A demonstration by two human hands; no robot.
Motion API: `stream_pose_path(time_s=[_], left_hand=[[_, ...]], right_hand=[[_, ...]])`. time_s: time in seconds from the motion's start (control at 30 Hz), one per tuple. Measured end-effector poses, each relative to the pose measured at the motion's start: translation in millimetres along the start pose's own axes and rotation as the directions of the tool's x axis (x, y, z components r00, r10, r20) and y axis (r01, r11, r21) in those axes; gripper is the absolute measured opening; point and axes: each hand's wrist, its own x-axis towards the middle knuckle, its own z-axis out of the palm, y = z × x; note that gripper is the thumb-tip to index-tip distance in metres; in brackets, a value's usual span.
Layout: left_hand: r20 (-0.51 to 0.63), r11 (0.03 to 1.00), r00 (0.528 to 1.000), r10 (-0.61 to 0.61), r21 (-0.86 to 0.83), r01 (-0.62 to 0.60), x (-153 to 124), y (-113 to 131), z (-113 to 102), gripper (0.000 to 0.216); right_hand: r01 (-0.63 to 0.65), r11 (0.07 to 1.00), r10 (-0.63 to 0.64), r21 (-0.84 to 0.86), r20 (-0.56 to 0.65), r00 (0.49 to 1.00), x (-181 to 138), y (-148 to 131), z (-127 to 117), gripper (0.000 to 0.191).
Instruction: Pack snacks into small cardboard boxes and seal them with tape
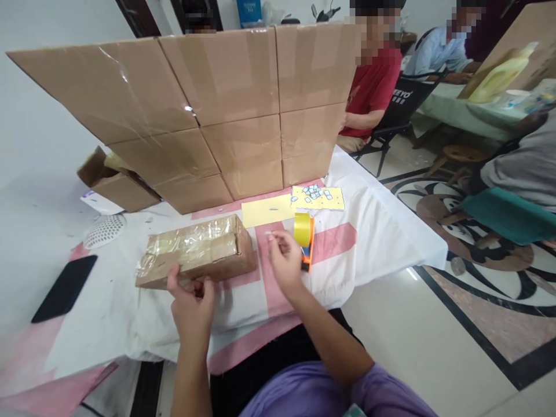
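A brown cardboard box (197, 243) wrapped in shiny clear tape lies on the cloth-covered table before me. My left hand (191, 298) holds its near lower side, with the fingers curled and the fingertips against the cardboard. To the right of the box, my right hand (284, 260) is closed in a pinch. A tiny whitish piece shows at its fingertips, too small to name. Just beyond that hand stands an orange tape dispenser (312, 240) with a roll of yellowish tape (302, 229). Farther back lie a plain yellow sheet (260, 213) and a yellow card with several small bluish-white pieces (313, 192).
A tall taped cardboard screen (243, 116) closes off the table's back. At left are an open carton (117, 182), a white perforated object (104, 230) and a black phone (65, 288). A person in a red shirt (380, 87) sits beyond the screen; others sit at right.
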Motion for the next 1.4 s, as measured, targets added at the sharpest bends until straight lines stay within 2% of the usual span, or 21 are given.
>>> stream_pose_path(time_s=[0.1,0.2,0.43,0.53,0.67,0.8,0.93,1.1,1.17,1.3,1.4], left_hand=[[-0.008,0.999,1.000,0.030,-0.019,-0.030,-0.8,-3.3,-0.7,0.082],[-0.011,0.998,0.998,0.059,-0.007,-0.059,-1.7,-7.5,-2.6,0.081],[-0.016,0.997,0.997,0.071,-0.015,-0.071,-3.0,-5.5,-1.1,0.080],[-0.009,0.996,0.997,0.076,-0.042,-0.076,-3.4,-4.6,-2.5,0.082],[0.053,0.985,0.992,0.111,-0.136,-0.103,1.5,-9.4,-8.9,0.082],[0.048,0.980,0.986,0.158,-0.132,-0.151,8.6,-15.0,-14.0,0.078],[0.088,0.962,0.979,0.184,-0.219,-0.161,12.5,-19.8,-17.1,0.078],[0.118,0.941,0.970,0.212,-0.292,-0.170,19.9,-28.8,-20.7,0.074],[0.114,0.934,0.969,0.218,-0.313,-0.174,22.2,-29.9,-21.3,0.072],[0.104,0.913,0.970,0.218,-0.372,-0.165,23.4,-25.7,-20.8,0.070],[0.099,0.909,0.974,0.203,-0.388,-0.149,27.4,-24.7,-19.6,0.067]], right_hand=[[-0.179,0.982,0.178,0.063,0.024,0.984,-22.8,36.6,29.1,0.021],[-0.241,0.969,0.237,0.058,0.065,0.969,-23.0,56.0,37.3,0.021],[-0.219,0.974,0.217,0.053,0.047,0.975,-20.2,65.4,30.9,0.020],[-0.177,0.984,0.172,0.029,0.128,0.977,-21.2,69.7,29.6,0.021],[-0.086,0.993,0.107,-0.084,0.298,0.948,-20.9,74.7,23.5,0.044],[-0.102,0.988,0.132,-0.116,0.292,0.947,-22.7,78.6,21.7,0.063],[-0.108,0.982,0.162,-0.157,0.389,0.907,-22.3,79.6,26.7,0.073],[-0.081,0.962,0.196,-0.261,0.450,0.871,-17.9,74.2,32.8,0.081],[-0.083,0.957,0.203,-0.279,0.434,0.878,-19.2,71.6,33.7,0.082],[-0.120,0.964,0.192,-0.235,0.311,0.931,-26.0,67.0,32.2,0.070],[-0.127,0.967,0.197,-0.220,0.335,0.921,-26.2,63.2,31.0,0.065]])
